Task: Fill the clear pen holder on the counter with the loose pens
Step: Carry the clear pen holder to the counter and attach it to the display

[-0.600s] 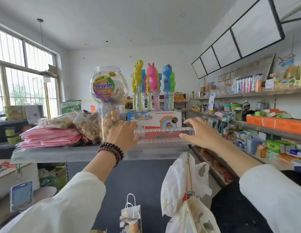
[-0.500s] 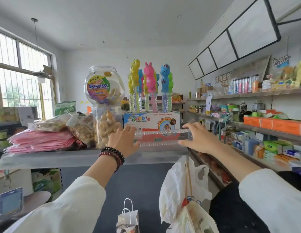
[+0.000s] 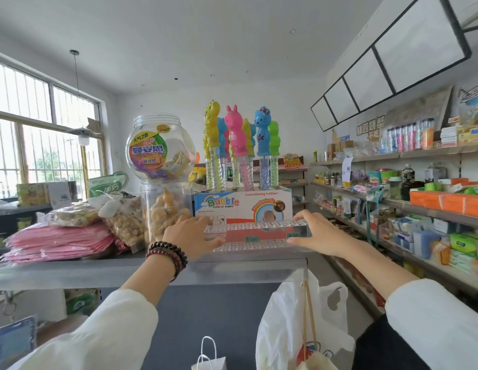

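Head view showed little change over the last half second: both hands were at the same two ends of the clear plastic pen holder [image 3: 259, 225], and only the framing had shifted a little.

The holder's end walls were covered by the hands. Being see-through, its outline was hard to separate from the white and orange cardboard bubble-toy box [image 3: 243, 202] standing right behind it. Small labels on its front were too small to read. Whether its base rested on the grey metal worktop [image 3: 72, 273] or sat just above it could not be told. Both white sleeves were cut off by the bottom edge.

The left hand [image 3: 191, 236], with dark bead bracelets [image 3: 168, 253] at the wrist, gripped the holder's left end, fingers curled over the perforated top rail and thumb along the lower front. The right hand [image 3: 316, 236] held the right end likewise, fingers bent over the top and thumb low in front. The holder stood near the worktop's front right corner.
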